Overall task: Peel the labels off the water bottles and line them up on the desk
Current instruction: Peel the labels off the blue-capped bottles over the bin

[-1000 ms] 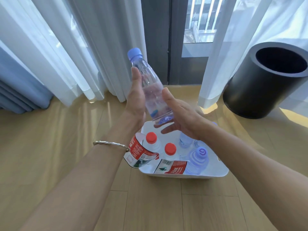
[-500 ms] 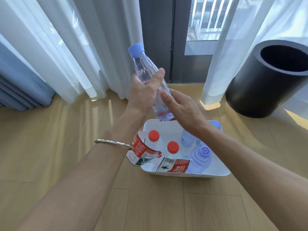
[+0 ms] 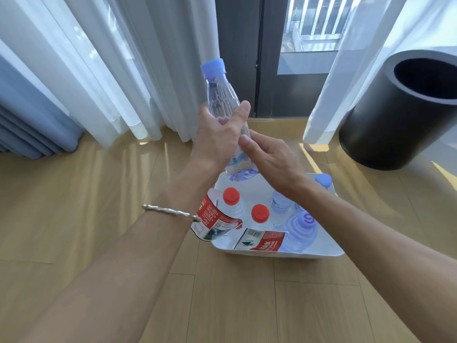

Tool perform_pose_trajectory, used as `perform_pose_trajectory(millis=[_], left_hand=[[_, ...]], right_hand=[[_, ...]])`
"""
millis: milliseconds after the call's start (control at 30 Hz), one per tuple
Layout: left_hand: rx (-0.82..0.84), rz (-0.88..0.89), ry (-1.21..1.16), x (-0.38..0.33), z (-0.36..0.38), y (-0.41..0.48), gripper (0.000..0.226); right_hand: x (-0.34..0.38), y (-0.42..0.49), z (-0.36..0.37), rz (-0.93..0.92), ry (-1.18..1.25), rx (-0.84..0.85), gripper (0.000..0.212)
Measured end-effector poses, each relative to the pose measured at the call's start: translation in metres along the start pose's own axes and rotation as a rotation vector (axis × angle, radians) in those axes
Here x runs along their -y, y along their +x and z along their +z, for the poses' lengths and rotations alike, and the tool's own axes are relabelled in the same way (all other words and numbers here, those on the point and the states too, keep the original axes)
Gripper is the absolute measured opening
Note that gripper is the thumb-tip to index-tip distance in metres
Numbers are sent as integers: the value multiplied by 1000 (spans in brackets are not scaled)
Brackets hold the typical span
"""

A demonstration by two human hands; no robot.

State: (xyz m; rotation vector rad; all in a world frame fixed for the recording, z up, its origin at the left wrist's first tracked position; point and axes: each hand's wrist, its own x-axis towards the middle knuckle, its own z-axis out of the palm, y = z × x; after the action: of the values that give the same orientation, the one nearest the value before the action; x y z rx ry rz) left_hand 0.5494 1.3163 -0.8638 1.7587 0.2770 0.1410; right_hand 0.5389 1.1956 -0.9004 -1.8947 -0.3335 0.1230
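Clear water bottle (image 3: 223, 95), blue cap (image 3: 213, 68) tilted to 11 o'clock, pale label (image 3: 238, 165) low on body, left hand (image 3: 217, 142) fingers curled round its middle, right hand (image 3: 272, 159) thumb against it, fingers hidden, grip unclear, white tub (image 3: 329, 246) at 6 o'clock

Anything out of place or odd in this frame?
A peeled red label curls out over the tub's left rim; a second label lies inside, by the front wall. No spill or damage shows.

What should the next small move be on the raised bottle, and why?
Probably the right hand should pinch the edge of the pale label and start peeling: the left hand grips the clear blue-capped plastic bottle, and the right thumb rests beside that label.
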Motion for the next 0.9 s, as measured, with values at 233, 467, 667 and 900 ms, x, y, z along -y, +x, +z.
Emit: perform_pose_trajectory(millis=[233, 467, 667, 900], left_hand=[[-30, -18, -4, 2, -1, 3, 52], [-55, -27, -33, 8, 0, 5, 48], [-115, -17, -64, 11, 3, 7, 57], [-148, 1, -95, 13, 3, 8, 54]], right_hand=[[1, 1, 2, 0, -34, 7, 38], [1, 3, 5, 21, -59, -14, 39], [-3, 2, 9, 36, -66, -147, 28], [-3, 8, 14, 75, 18, -368, 15]])
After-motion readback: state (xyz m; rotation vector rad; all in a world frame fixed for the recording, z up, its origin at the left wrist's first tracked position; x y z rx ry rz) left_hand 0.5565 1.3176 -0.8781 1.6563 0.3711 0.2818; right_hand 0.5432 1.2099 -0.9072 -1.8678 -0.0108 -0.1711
